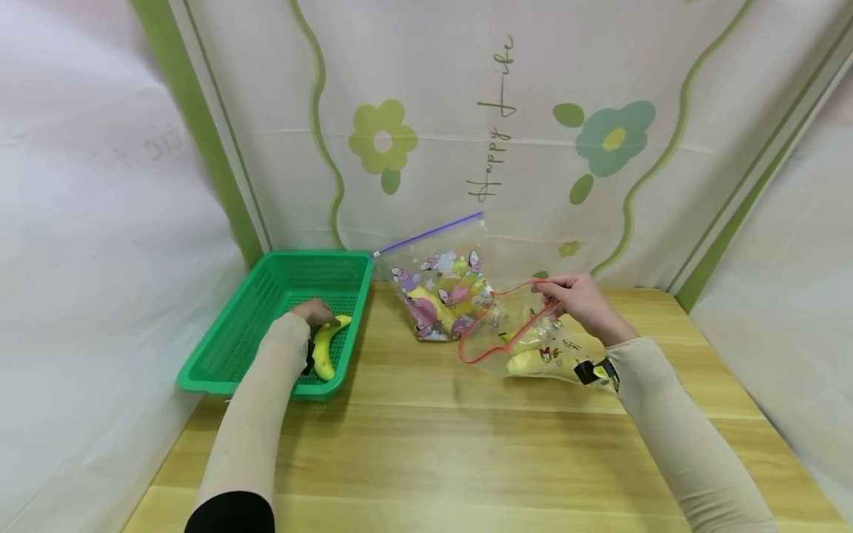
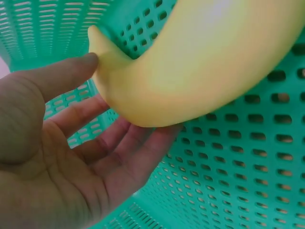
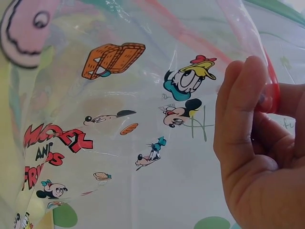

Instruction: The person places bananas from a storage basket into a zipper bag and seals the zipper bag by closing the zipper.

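Inside the green basket (image 1: 363, 296), my left hand (image 1: 316, 312) holds one end of a yellow banana (image 1: 324, 352). In the left wrist view, the thumb (image 2: 71, 76) presses near the tip of the banana (image 2: 200, 62), and the other fingers curl beneath it. My right hand (image 1: 583, 302) pinches the red-edged rim of a clear zip bag (image 1: 481, 360), whose mouth gapes toward the basket. Pale yellow contents show through that bag. In the right wrist view, cartoon prints cover the bag (image 3: 143, 112), and the fingertips (image 3: 255, 69) are at its red rim.
A second clear zip bag (image 1: 440, 296) with a purple slider strip stands between the basket and the red-edged bag, with yellow things inside. Behind the wooden table (image 1: 413, 459) hangs a white flowered curtain (image 1: 440, 66), and similar cloth closes in both sides.
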`<state>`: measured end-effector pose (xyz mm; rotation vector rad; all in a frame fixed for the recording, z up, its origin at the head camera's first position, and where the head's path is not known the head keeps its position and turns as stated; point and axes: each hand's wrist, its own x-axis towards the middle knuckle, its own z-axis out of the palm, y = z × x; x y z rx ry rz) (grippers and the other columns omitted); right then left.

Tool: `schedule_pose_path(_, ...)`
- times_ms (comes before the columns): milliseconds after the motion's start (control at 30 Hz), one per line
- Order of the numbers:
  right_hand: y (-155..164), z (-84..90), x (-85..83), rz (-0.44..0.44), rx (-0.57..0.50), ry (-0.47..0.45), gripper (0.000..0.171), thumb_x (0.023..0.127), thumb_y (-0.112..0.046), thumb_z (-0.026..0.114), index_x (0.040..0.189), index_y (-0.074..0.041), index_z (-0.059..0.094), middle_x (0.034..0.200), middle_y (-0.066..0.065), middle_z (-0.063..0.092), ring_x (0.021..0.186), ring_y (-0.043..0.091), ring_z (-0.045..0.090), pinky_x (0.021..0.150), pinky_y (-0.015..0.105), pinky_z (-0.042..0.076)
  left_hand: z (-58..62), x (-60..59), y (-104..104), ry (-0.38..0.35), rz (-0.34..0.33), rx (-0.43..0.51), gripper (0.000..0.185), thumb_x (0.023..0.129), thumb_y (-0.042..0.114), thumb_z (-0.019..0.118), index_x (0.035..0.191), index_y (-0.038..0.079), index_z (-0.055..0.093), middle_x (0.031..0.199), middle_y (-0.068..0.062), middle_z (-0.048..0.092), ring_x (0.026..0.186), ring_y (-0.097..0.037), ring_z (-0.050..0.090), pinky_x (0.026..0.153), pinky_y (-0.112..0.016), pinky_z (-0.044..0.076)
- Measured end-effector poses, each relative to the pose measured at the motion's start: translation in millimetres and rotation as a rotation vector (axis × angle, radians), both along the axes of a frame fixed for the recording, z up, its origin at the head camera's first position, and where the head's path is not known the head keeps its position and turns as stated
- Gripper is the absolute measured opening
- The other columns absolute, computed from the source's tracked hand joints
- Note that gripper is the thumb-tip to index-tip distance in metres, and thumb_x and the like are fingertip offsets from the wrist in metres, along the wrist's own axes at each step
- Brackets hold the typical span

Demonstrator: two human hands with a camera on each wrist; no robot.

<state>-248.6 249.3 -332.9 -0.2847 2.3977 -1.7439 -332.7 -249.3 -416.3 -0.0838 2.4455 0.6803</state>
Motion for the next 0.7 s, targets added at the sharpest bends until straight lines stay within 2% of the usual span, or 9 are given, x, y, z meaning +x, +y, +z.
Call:
schedule_pose_path(167, 0, -1.3, -0.3, 0.008, -0.014, 0.003, 0.040, 0.098, -0.018, 0.054, 0.117, 0.017, 0.056, 0.074, 0.006, 0.058, 0.059, 0.012, 0.059, 0.056, 0.030, 0.055, 1.1, 5.6, 1, -0.010, -0.021, -0.052, 0.047, 0.095, 0.024, 0.057, 0.126, -0.010, 0.050, 0.106, -0.022, 0.060, 0.092, -0.031, 0.061, 0.074, -0.037, 0.053)
schedule_pose_path(267, 0, -1.9, -0.6, 0.009, -0.021, 0.004, 0.041, 0.097, -0.019, 0.055, 0.117, 0.017, 0.056, 0.074, 0.006, 0.059, 0.059, 0.012, 0.058, 0.056, 0.030, 0.055, 0.7, 5.4, -1, -0.017, -0.050, -0.072, 0.046, 0.094, 0.026, 0.058, 0.121, -0.010, 0.053, 0.105, -0.022, 0.061, 0.092, -0.030, 0.061, 0.076, -0.037, 0.052)
schedule_pose_path(367, 1, -2.0, -0.6, 0.006, -0.024, 0.006, 0.040, 0.097, -0.018, 0.055, 0.116, 0.018, 0.056, 0.073, 0.005, 0.058, 0.059, 0.012, 0.058, 0.056, 0.030, 0.055, 0.3, 6.4, -5, -0.058, -0.028, 0.017, 0.047, 0.094, 0.024, 0.056, 0.124, -0.012, 0.049, 0.114, -0.026, 0.057, 0.100, -0.034, 0.059, 0.078, -0.039, 0.052)
schedule_pose_path(500, 2, -1.8, -1.2, 0.002, -0.023, 0.005, 0.040, 0.097, -0.018, 0.055, 0.116, 0.017, 0.056, 0.073, 0.006, 0.060, 0.059, 0.012, 0.058, 0.055, 0.030, 0.055, -1.2, 8.1, -10, -0.116, 0.079, 0.185, 0.051, 0.095, 0.022, 0.055, 0.132, -0.009, 0.039, 0.128, -0.029, 0.046, 0.110, -0.037, 0.054, 0.077, -0.039, 0.053)
schedule_pose_path(600, 2, -1.7, -1.1, 0.003, -0.018, 0.002, 0.040, 0.098, -0.019, 0.055, 0.116, 0.017, 0.056, 0.074, 0.006, 0.060, 0.060, 0.012, 0.058, 0.056, 0.031, 0.055, -2.1, 9.3, -12, -0.130, 0.136, 0.241, 0.053, 0.095, 0.022, 0.055, 0.135, -0.007, 0.035, 0.133, -0.029, 0.041, 0.113, -0.038, 0.052, 0.075, -0.039, 0.053)
schedule_pose_path(700, 1, -1.6, -0.3, 0.004, -0.007, 0.002, 0.041, 0.098, -0.019, 0.054, 0.117, 0.016, 0.056, 0.075, 0.006, 0.059, 0.060, 0.012, 0.058, 0.058, 0.033, 0.056, -1.5, 12.4, -14, -0.137, 0.143, 0.260, 0.053, 0.096, 0.023, 0.054, 0.136, -0.007, 0.035, 0.135, -0.030, 0.038, 0.114, -0.038, 0.051, 0.075, -0.039, 0.054)
